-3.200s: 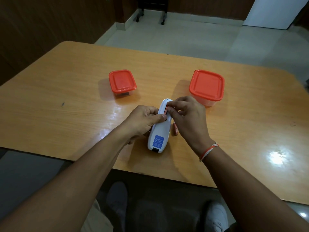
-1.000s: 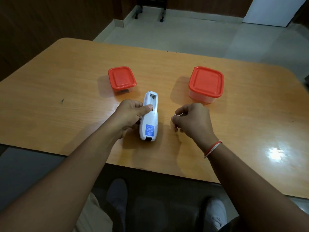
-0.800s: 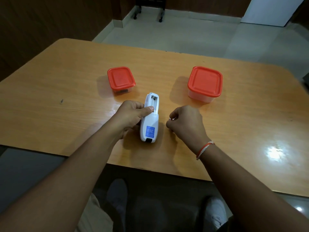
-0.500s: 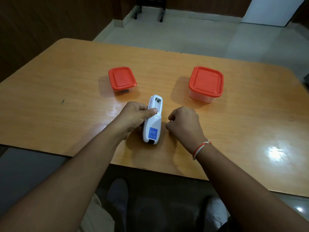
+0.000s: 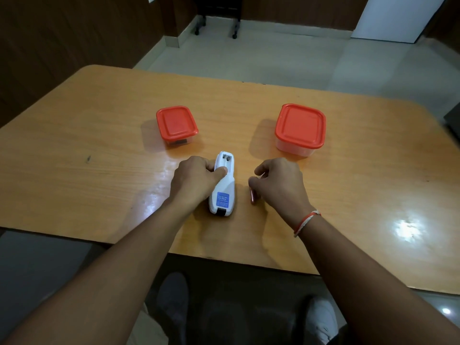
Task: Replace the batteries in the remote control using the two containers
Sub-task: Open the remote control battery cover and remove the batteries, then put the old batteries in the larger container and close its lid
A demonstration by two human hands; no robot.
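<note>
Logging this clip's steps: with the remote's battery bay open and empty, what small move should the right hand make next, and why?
Probably lift the battery lying under the right hand and carry it toward a container. Both containers are lidded, so a lid must come off first. The left hand holds the remote steady.

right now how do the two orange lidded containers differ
The left container is smaller and rectangular; the right container is larger and nearly square. Something dark shows through the left container's clear wall, while the right container's wall shows nothing inside. The left container stands beyond the left hand, the right container beyond the right hand. Both have orange lids shut and rest upright on the table.
</note>
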